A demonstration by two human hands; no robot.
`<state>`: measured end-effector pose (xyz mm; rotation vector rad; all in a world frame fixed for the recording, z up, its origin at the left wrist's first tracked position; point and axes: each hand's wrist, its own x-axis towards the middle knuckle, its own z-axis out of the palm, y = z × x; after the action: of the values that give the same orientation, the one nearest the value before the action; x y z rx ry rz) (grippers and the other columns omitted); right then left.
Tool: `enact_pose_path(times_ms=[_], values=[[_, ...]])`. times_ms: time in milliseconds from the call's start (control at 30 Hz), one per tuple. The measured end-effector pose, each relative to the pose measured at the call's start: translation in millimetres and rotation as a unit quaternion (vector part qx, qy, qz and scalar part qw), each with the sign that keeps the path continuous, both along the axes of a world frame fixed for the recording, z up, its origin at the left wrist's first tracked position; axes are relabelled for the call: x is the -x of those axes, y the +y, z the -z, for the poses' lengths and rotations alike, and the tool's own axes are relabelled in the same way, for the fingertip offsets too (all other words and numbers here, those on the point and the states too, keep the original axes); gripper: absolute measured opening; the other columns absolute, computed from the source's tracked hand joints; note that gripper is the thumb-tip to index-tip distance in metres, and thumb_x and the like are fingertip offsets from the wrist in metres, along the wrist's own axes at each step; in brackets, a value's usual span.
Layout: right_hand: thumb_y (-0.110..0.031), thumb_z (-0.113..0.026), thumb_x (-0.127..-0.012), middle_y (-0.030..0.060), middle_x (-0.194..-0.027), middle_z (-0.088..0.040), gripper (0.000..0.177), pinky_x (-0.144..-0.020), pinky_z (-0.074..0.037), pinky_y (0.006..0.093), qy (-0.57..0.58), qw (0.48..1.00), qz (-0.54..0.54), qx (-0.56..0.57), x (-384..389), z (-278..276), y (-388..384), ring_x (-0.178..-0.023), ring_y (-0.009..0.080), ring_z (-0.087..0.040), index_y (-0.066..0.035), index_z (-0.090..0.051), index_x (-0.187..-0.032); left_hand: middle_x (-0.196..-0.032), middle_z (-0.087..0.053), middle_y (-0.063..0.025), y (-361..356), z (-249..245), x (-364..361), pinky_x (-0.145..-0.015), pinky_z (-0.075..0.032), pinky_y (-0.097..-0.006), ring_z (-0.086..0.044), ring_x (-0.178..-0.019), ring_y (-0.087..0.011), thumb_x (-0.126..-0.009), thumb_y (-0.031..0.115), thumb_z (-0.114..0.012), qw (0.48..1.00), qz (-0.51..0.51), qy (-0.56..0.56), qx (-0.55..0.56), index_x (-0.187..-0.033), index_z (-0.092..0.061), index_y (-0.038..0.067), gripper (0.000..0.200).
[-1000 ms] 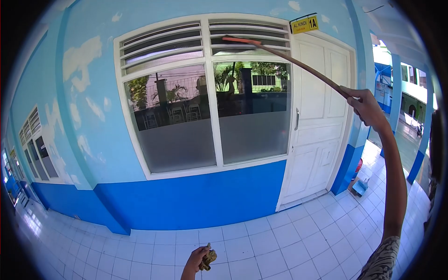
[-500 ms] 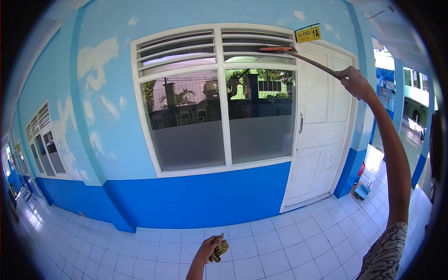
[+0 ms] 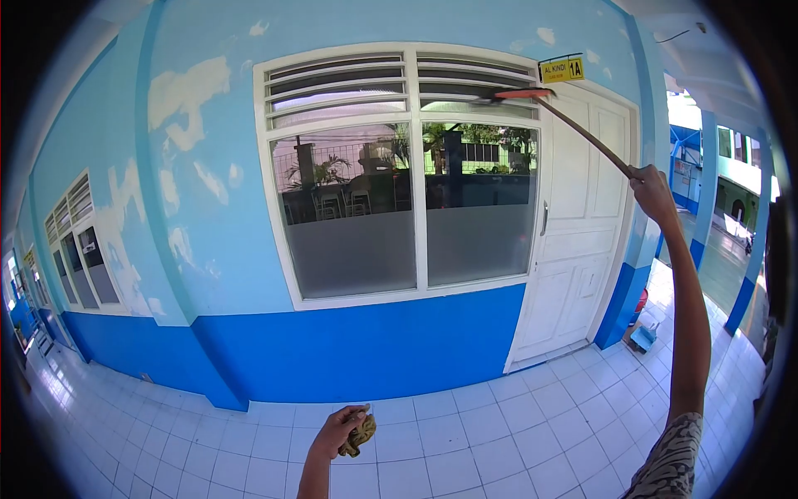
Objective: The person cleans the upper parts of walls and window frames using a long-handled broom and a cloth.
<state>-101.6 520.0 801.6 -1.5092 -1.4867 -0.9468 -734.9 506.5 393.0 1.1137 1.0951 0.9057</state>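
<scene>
My right hand [image 3: 652, 193] is raised at the right, its fingers wrapped round the wooden handle of a broom [image 3: 586, 135]. The broom's orange-red head [image 3: 522, 94] overlaps the upper right slats of the louvred window [image 3: 478, 83], and its dark bristles are smeared by motion. Low in the view, my left hand [image 3: 332, 432] grips a crumpled olive-brown cloth [image 3: 357, 436] above the floor tiles. Below the louvres, the window's glass panes [image 3: 478, 166] reflect plants and a fence.
Right of the window is a white door [image 3: 573, 241], with a yellow sign [image 3: 562, 70] hanging over it near the broom head. A blue dustpan [image 3: 643, 337] lies by the blue-based pillar. White tiled floor [image 3: 432, 432] runs along the blue wall [image 3: 374, 349].
The broom head has shifted right along the louvres towards the door, and my right hand has come lower. My left hand with the cloth appears further left. The view has turned slightly.
</scene>
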Motion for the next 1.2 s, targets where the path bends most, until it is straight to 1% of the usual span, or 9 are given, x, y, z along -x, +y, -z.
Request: enact_pose_path(times_ms=[167,333,467,567,667,767,867,967,1200], values=[[-0.003,-0.055,-0.083,0.0328,-0.085,-0.065,0.020,-0.080,-0.051,0.0540,0.023,1.000,0.012,0.014,38,20,47,-0.082,0.0487,-0.064,0.006,-0.070,-0.094,-0.108,-0.066,-0.0062,11,0,8,-0.081,-0.056,-0.0327,-0.064,-0.098,-0.0153,-0.093,0.033,-0.070,0.999,-0.027,-0.007,-0.016,-0.122,-0.063,0.006,0.040],[-0.017,-0.061,-0.092,0.0020,-0.058,-0.051,0.034,-0.035,-0.033,0.0271,0.286,0.923,-0.172,0.190,131,0,-19,-0.042,0.0079,-0.042,-0.008,-0.068,-0.124,-0.111,-0.066,-0.0039,19,-32,-42,-0.081,-0.056,-0.0318,-0.064,-0.101,-0.0152,-0.093,0.032,-0.070,0.999,0.043,0.011,-0.030,-0.124,-0.064,0.008,0.040],[-0.018,-0.060,-0.094,-0.0021,-0.056,-0.043,0.037,-0.035,-0.031,0.0260,0.255,0.956,-0.074,0.120,80,0,-55,-0.042,0.0053,-0.038,-0.010,-0.064,-0.130,-0.114,-0.066,-0.0055,12,-13,-47,-0.085,-0.054,-0.0318,-0.063,-0.104,-0.0162,-0.093,0.033,-0.070,0.997,0.060,-0.037,-0.043,-0.123,-0.066,0.011,0.038],[-0.014,-0.061,-0.092,0.0079,-0.059,-0.054,0.033,-0.041,-0.043,0.0366,0.207,0.975,-0.019,0.085,41,2,-34,-0.045,0.0176,-0.052,-0.004,-0.067,-0.123,-0.116,-0.065,-0.0087,17,13,-36,-0.088,-0.054,-0.0334,-0.062,-0.107,-0.0183,-0.094,0.035,-0.068,0.997,0.064,0.028,-0.017,-0.123,-0.065,0.010,0.039],[-0.007,-0.060,-0.088,0.0314,-0.092,-0.064,0.019,-0.076,-0.050,0.0529,-0.011,0.998,0.043,-0.037,23,21,32,-0.087,0.0486,-0.063,0.007,-0.069,-0.096,-0.116,-0.065,-0.0095,30,-37,-61,-0.091,-0.053,-0.0342,-0.062,-0.110,-0.0185,-0.094,0.037,-0.067,0.993,0.068,0.071,-0.068,-0.125,-0.064,0.012,0.040],[-0.006,-0.061,-0.085,0.0305,-0.075,-0.063,0.026,-0.068,-0.052,0.0468,0.037,0.997,-0.066,0.036,86,34,34,-0.073,0.0438,-0.066,0.005,-0.070,-0.107,-0.110,-0.065,-0.0109,63,-112,-117,-0.082,-0.056,-0.0338,-0.065,-0.100,-0.0194,-0.094,0.057,-0.057,0.975,0.116,0.117,-0.149,-0.130,-0.060,0.012,0.057],[-0.015,-0.064,-0.090,0.0025,-0.055,-0.052,0.032,-0.050,-0.043,0.0312,0.291,0.925,-0.172,0.174,147,32,-23,-0.049,0.0103,-0.050,-0.004,-0.070,-0.120,-0.094,-0.064,-0.0104,84,-185,-189,-0.074,-0.056,-0.0330,-0.066,-0.082,-0.0190,-0.091,0.076,-0.039,0.975,0.155,0.057,-0.146,-0.135,-0.054,0.009,0.082],[-0.018,-0.065,-0.092,-0.0054,-0.057,-0.043,0.033,-0.048,-0.037,0.0267,0.317,0.904,-0.234,0.167,148,36,-52,-0.049,0.0034,-0.039,-0.008,-0.068,-0.124,-0.086,-0.061,-0.0080,99,-231,-249,-0.073,-0.055,-0.0326,-0.064,-0.077,-0.0169,-0.089,0.080,-0.033,0.962,0.206,-0.009,-0.180,-0.138,-0.051,0.004,0.092],[-0.010,-0.058,-0.092,0.0205,-0.071,-0.065,0.033,-0.059,-0.051,0.0444,0.022,0.995,-0.093,-0.026,219,57,10,-0.060,0.0329,-0.065,0.000,-0.064,-0.123,-0.092,-0.063,-0.0067,105,-294,-298,-0.073,-0.053,-0.0332,-0.063,-0.079,-0.0177,-0.081,0.089,-0.035,0.955,0.168,-0.179,-0.168,-0.125,-0.057,0.005,0.098]])
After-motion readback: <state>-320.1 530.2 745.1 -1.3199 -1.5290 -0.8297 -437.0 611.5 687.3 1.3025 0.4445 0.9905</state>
